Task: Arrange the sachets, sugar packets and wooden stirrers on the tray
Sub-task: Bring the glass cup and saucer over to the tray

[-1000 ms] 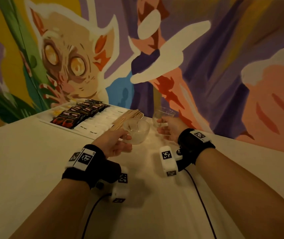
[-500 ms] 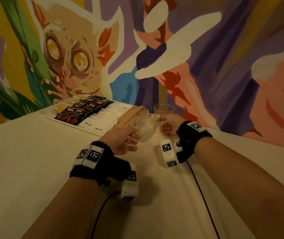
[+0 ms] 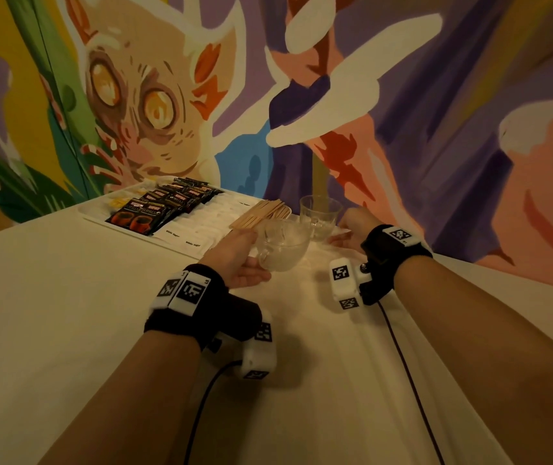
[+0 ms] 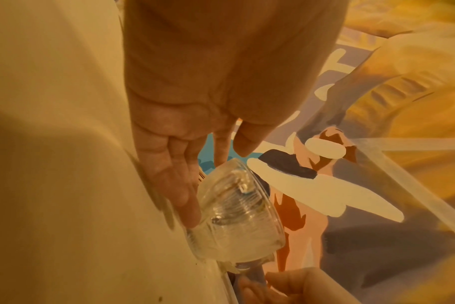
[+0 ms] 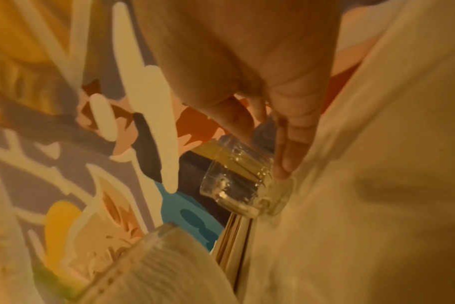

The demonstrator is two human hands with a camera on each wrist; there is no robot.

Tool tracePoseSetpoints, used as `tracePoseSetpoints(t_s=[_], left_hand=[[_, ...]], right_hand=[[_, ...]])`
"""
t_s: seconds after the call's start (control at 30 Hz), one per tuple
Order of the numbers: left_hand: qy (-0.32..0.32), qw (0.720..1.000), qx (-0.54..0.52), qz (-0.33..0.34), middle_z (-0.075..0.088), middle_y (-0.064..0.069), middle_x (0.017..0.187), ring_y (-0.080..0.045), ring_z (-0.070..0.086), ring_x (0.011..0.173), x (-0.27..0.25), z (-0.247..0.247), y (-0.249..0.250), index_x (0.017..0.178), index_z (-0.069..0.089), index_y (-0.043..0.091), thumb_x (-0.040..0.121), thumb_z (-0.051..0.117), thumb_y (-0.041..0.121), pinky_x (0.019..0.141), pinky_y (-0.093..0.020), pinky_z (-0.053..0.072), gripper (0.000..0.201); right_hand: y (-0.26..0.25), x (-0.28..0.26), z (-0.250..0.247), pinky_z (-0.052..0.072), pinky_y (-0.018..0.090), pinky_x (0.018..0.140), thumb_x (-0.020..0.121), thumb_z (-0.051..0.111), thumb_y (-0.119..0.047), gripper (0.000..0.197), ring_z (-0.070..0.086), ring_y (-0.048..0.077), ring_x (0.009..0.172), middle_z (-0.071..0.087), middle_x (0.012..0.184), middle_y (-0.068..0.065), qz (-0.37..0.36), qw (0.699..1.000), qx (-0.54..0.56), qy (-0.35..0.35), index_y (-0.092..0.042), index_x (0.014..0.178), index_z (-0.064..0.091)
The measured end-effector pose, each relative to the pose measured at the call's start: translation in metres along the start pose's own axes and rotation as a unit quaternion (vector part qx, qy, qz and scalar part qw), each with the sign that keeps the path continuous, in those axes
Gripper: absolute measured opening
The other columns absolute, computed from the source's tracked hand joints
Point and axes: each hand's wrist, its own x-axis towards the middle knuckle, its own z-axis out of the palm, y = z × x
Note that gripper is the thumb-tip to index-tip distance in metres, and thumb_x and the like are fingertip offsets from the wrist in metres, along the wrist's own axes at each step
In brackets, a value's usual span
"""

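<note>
A white tray [image 3: 101, 213] at the far left of the table holds dark coffee sachets [image 3: 158, 209], white sugar packets [image 3: 198, 226] and a bundle of wooden stirrers [image 3: 261, 213]. Just right of the stirrers stands a low clear glass cup [image 3: 283, 245] with a handle. My left hand [image 3: 255, 256] lies against its near side. In the left wrist view the fingers [image 4: 179, 191] are straight along the cup [image 4: 237, 211] and the thumb is off it. Behind it stands a taller clear glass [image 3: 320, 213]. My right hand [image 3: 349, 229] is beside it, fingers [image 5: 286, 156] loose near its base.
The painted mural wall [image 3: 402, 146] rises directly behind the tray and the glasses. The cream tablecloth [image 3: 67, 313] spreads towards me and to the left. Cables [image 3: 402, 364] run from both wrist cameras along my forearms.
Both hands carried the two glasses a little farther towards the tray's right end. The right hand's grip on the tall glass has loosened, and the left fingers have straightened against the cup.
</note>
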Motion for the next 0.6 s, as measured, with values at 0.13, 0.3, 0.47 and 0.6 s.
tracePoseSetpoints(t_s=[0.13, 0.3, 0.47, 0.6], left_hand=[[0.001, 1.000, 0.008, -0.012, 0.067, -0.016, 0.089, -0.024, 0.064, 0.074, -0.001, 0.002, 0.000, 0.141, 0.035, 0.019, 0.099, 0.035, 0.038, 0.070, -0.033, 0.052, 0.046], [0.108, 0.989, 0.068, 0.078, 0.060, -0.010, 0.102, -0.024, 0.059, 0.077, 0.008, -0.007, 0.007, 0.130, 0.050, 0.005, 0.086, 0.047, 0.001, 0.068, -0.034, 0.049, 0.044], [0.039, 0.982, 0.120, 0.141, 0.042, -0.002, 0.134, -0.028, 0.036, 0.129, 0.017, -0.012, -0.001, 0.143, 0.025, 0.025, 0.054, 0.068, -0.002, 0.107, -0.044, 0.034, 0.103], [-0.026, 0.980, 0.150, 0.128, 0.040, -0.007, 0.144, -0.024, 0.034, 0.135, 0.022, -0.009, -0.006, 0.147, 0.014, 0.014, 0.062, 0.077, -0.009, 0.109, -0.038, 0.031, 0.109]], right_hand=[[0.011, 0.011, 0.007, 0.043, 0.023, 0.038, 0.072, 0.042, 0.022, 0.064, 0.051, 0.025, 0.055, 0.047, 0.073, 0.015, -0.028, 0.998, -0.047, -0.032, -0.014, 0.124, 0.038], [0.018, 0.022, 0.004, 0.041, 0.016, 0.036, 0.069, 0.070, 0.012, 0.071, 0.053, 0.017, 0.057, 0.057, 0.078, 0.007, -0.081, 0.992, -0.093, -0.037, -0.004, 0.132, 0.043], [0.021, 0.028, 0.000, 0.039, 0.014, 0.035, 0.074, 0.076, -0.006, 0.069, 0.052, 0.012, 0.058, 0.057, 0.080, -0.001, -0.092, 0.991, -0.100, -0.021, -0.006, 0.133, 0.041], [0.023, 0.032, 0.001, 0.036, 0.010, 0.032, 0.072, 0.079, -0.010, 0.073, 0.052, 0.012, 0.062, 0.057, 0.093, 0.004, -0.096, 0.991, -0.095, -0.017, -0.004, 0.134, 0.041]])
